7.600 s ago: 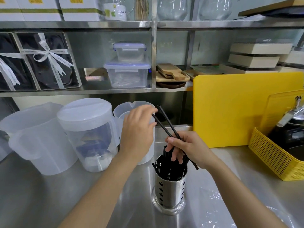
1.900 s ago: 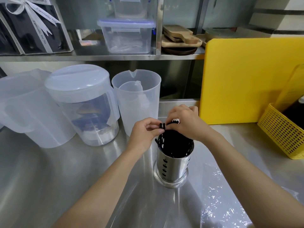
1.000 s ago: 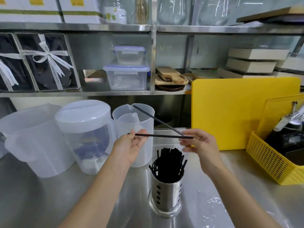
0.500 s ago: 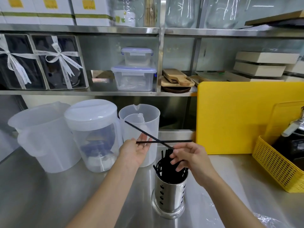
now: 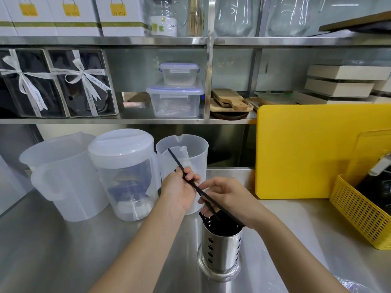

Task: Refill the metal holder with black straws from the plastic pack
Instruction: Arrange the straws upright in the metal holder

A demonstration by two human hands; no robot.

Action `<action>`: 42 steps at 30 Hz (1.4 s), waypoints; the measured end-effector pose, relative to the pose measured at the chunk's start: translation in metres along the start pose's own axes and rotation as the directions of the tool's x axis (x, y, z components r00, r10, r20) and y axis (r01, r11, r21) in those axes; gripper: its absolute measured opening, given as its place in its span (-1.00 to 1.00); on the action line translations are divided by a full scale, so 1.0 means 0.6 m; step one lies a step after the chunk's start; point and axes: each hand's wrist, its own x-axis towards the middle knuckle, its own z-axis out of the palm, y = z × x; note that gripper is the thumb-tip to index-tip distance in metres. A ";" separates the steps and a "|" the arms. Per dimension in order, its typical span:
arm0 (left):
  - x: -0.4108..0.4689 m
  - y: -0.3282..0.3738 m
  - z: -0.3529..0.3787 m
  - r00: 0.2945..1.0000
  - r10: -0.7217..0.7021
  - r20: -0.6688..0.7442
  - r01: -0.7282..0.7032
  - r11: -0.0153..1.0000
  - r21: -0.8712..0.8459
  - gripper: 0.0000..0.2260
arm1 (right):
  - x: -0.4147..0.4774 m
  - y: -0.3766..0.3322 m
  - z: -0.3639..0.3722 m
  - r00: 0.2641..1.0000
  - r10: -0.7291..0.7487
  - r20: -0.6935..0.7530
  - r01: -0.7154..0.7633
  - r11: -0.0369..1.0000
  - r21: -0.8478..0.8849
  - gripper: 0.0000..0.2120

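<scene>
A perforated metal holder (image 5: 220,252) stands on the steel counter, packed with black straws (image 5: 224,225). Just above its rim, my left hand (image 5: 178,192) pinches two loose black straws (image 5: 190,182) that slant from upper left down toward the holder. My right hand (image 5: 228,197) curls around their lower part right over the holder's mouth. A crumpled edge of the clear plastic pack (image 5: 349,285) shows at the bottom right.
Three translucent plastic jugs (image 5: 124,174) stand left and behind the hands. A yellow cutting board (image 5: 296,151) leans at the back right, with a yellow basket (image 5: 359,210) beside it. Shelves above hold boxes and lidded containers (image 5: 176,100).
The two straws, crossed and held level half a second ago, now lie together and tilt down toward the holder. Both hands have dropped closer to its rim.
</scene>
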 end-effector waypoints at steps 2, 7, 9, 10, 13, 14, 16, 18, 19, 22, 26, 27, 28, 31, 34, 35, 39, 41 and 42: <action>-0.006 -0.004 0.003 0.999 -0.008 -0.032 0.009 1.000 0.005 -0.80 | 0.005 -0.004 0.008 0.999 0.033 0.006 -0.033 0.999 0.024 -0.82; -0.005 0.029 -0.015 0.991 -0.052 -0.120 0.029 0.983 -0.180 -0.68 | 0.004 0.013 0.002 0.997 0.061 -0.042 -0.057 0.996 0.070 -0.83; -0.006 0.032 -0.021 0.984 -0.085 -0.155 0.055 0.980 -0.190 -0.68 | -0.001 0.018 -0.003 0.997 0.018 -0.080 -0.004 0.985 0.175 -0.74; -0.007 0.027 -0.022 0.981 -0.089 -0.169 0.060 0.983 -0.171 -0.67 | -0.004 0.017 -0.003 0.996 -0.018 -0.087 0.040 0.967 0.250 -0.71; -0.015 0.004 -0.016 0.972 -0.127 -0.199 0.099 0.984 -0.147 -0.65 | -0.005 0.012 0.003 0.987 -0.100 -0.123 0.140 0.915 0.378 -0.82; -0.017 -0.003 -0.014 0.970 -0.143 -0.199 0.118 0.984 -0.133 -0.65 | -0.005 0.010 0.006 0.985 -0.111 -0.134 0.154 0.911 0.383 -0.83; -0.018 -0.009 -0.013 0.968 -0.175 -0.180 0.159 0.982 -0.100 -0.67 | -0.005 0.007 0.008 0.979 -0.132 -0.155 0.179 0.919 0.351 -0.85; -0.016 -0.013 -0.016 0.966 -0.181 -0.182 0.190 0.981 0.034 -0.70 | -0.007 0.003 0.005 0.968 -0.146 -0.204 0.208 0.922 0.327 -0.88; -0.016 -0.016 -0.018 0.966 -0.155 -0.207 0.188 0.971 0.147 -0.73 | -0.008 0.001 0.003 0.957 -0.143 -0.251 0.222 0.919 0.325 -0.90; -0.016 -0.016 -0.024 0.963 0.085 -0.257 0.044 0.888 0.459 -0.73 | -0.008 -0.007 -0.008 0.898 -0.143 -0.416 0.262 0.934 0.244 -0.88; -0.057 -0.007 -0.008 0.903 0.352 0.247 -0.409 0.523 0.748 -0.75 | -0.005 -0.016 -0.008 0.880 -0.200 -0.431 0.272 0.956 0.113 -0.88; -0.072 -0.006 0.002 0.871 0.324 0.370 -0.488 0.483 0.727 -0.74 | -0.002 -0.016 -0.004 0.888 -0.210 -0.410 0.262 0.962 0.076 -0.90; -0.079 -0.007 0.009 0.838 0.288 0.463 -0.545 0.461 0.701 -0.75 | 0.001 -0.013 0.001 0.893 -0.216 -0.394 0.250 0.967 0.038 -0.89; -0.085 -0.013 0.023 0.785 0.197 0.587 -0.603 0.462 0.650 -0.82 | 0.011 -0.003 0.017 0.910 -0.199 -0.364 0.201 0.979 -0.031 -0.84; -0.084 -0.016 0.025 0.800 0.190 0.569 -0.578 0.498 0.646 -0.82 | 0.012 0.002 0.020 0.927 -0.178 -0.329 0.171 0.984 -0.049 -0.88; -0.083 -0.014 0.025 0.804 0.196 0.562 -0.567 0.537 0.624 -0.81 | 0.011 0.005 0.018 0.934 -0.178 -0.310 0.168 0.984 -0.057 -0.88; -0.074 0.005 0.027 0.787 0.196 0.585 -0.532 0.697 0.482 -0.78 | 0.013 0.024 0.009 0.965 -0.135 -0.227 0.093 0.978 -0.187 -0.80; -0.071 0.009 0.029 0.782 0.211 0.586 -0.525 0.731 0.437 -0.79 | 0.011 0.032 0.009 0.978 -0.111 -0.175 0.075 0.977 -0.200 -0.79; -0.071 0.008 0.030 0.783 0.220 0.582 -0.524 0.738 0.426 -0.79 | 0.009 0.033 0.009 0.984 -0.113 -0.141 0.083 0.976 -0.200 -0.82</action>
